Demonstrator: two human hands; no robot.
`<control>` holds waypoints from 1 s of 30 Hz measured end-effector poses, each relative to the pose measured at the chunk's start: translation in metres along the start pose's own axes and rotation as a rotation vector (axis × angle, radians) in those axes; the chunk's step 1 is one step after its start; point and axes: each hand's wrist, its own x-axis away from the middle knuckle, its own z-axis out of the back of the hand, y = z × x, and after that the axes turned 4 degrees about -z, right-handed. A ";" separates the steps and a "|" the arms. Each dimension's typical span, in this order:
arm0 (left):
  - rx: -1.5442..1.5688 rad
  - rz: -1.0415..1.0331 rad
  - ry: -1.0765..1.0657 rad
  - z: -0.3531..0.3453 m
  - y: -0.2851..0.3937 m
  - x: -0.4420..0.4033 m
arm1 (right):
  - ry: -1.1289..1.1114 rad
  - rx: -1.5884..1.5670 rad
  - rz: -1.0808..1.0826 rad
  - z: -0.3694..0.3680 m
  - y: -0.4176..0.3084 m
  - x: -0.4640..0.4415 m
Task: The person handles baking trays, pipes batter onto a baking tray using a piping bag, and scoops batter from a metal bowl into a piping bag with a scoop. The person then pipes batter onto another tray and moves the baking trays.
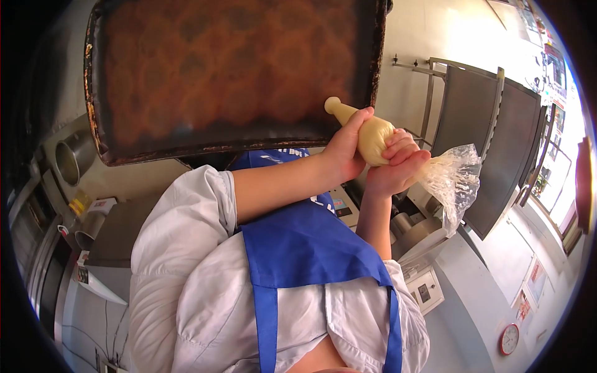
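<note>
A clear plastic piping bag (375,142) filled with pale yellow cream or batter is in both my hands. My left hand (343,150) is wrapped around the side of the full part, near its narrow end. Behind it my right hand (401,163) grips the bag where the filling ends, with the fingers curled over it. The loose, crumpled plastic fans out past that hand. The bag's narrow tip points up and left, over the near right part of a large dark baking tray (230,133). Mottled brown shows across the tray's surface.
A metal rack holding grey panels (472,118) stands to the right beside a bright window. On the left are a round metal pot (73,158) and a dark box-shaped surface (118,227). A red-rimmed clock (509,339) hangs on the wall at lower right.
</note>
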 end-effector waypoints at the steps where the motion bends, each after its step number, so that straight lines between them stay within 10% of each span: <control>1: -0.007 -0.004 0.005 0.002 -0.001 0.000 | -0.008 -0.007 -0.005 0.001 -0.001 0.000; 30: 0.108 -0.173 0.116 0.001 0.043 0.049 | -0.217 0.058 0.009 -0.058 -0.014 0.011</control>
